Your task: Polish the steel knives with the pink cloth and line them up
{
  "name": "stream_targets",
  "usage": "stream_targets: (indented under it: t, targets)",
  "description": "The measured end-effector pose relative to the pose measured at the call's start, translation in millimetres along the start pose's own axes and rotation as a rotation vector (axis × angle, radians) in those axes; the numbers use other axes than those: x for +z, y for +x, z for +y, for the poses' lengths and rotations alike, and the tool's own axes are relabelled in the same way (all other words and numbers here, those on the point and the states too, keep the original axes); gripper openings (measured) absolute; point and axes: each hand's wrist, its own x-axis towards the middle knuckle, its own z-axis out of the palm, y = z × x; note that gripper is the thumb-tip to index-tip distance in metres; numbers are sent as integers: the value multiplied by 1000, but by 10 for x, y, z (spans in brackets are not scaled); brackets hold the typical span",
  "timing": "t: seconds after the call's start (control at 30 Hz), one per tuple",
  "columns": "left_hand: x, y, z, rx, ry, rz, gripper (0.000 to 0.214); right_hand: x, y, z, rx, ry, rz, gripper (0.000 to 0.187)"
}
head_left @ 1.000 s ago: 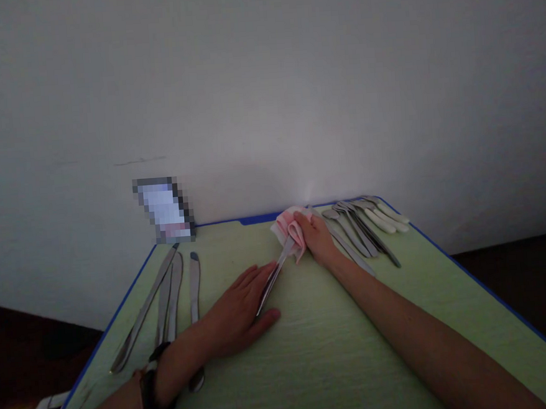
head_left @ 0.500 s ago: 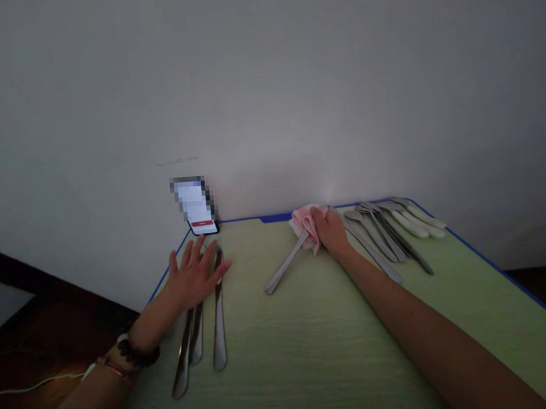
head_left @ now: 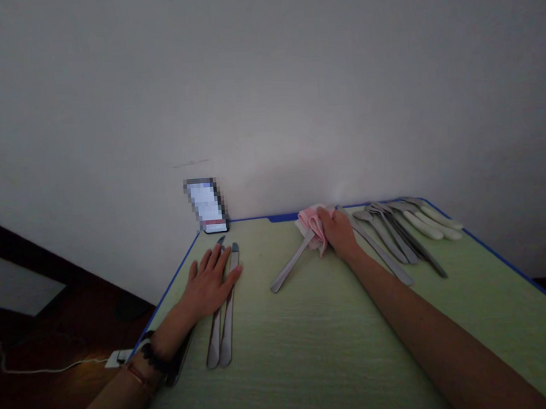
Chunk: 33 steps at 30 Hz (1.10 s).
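Note:
My left hand [head_left: 208, 285] lies flat with fingers stretched out on a row of steel table knives [head_left: 224, 320] at the left side of the green table [head_left: 311, 351]. My right hand [head_left: 339, 236] is closed around a pink cloth [head_left: 310, 222] near the table's far edge. The cloth wraps the end of one knife [head_left: 290, 267], whose other end points toward me on the table.
A pile of several spoons and knives [head_left: 396, 233], some with white handles, lies at the far right. A phone [head_left: 207, 206] leans against the white wall. The table has a blue rim [head_left: 170, 283]; a cable and plug [head_left: 115, 359] lie on the dark floor at left.
My left hand left the wrapped knife, moved left onto the row of knives and pushed them closer together. The right hand stays on the cloth. The view has swung to the left.

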Motion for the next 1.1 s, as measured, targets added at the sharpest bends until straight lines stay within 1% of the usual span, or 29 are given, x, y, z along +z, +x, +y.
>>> stream_targets:
  t: [0.13, 0.3, 0.4, 0.47, 0.57, 0.73, 0.83, 0.97, 1.03, 1.1]
  targets:
    - [9, 57, 21, 93, -56, 122, 58, 3, 5, 8, 24, 9, 11, 46]
    - [-71, 187, 103, 312, -121, 155, 50, -2, 0, 10, 43, 55, -1, 44]
    - [-157, 274, 180, 373, -170, 211, 44, -6, -6, 14, 48, 90, 1, 43]
    - [-226, 323, 246, 414, -210, 226, 40, -5, -7, 18, 52, 116, 6, 43]
    - [-326, 382, 381, 490, -275, 175, 37, -2, -3, 21, 60, 134, 1, 44]
    - [-427, 481, 681, 634, -299, 97, 37, 11, 7, 19, 49, 118, -19, 44]
    - [-456, 544, 868, 687, -290, 0, 41, 23, 19, 22, 53, 124, -21, 44]
    - [-394, 588, 1057, 748, -234, -133, 40, 26, 47, 40, 66, 153, -12, 43]
    - [-316, 589, 1108, 747, -181, -139, 35, 24, 67, 57, 61, 175, 1, 43]
    - [-234, 582, 1131, 724, -147, -108, 29, 26, 87, 79, 58, 194, 9, 44]
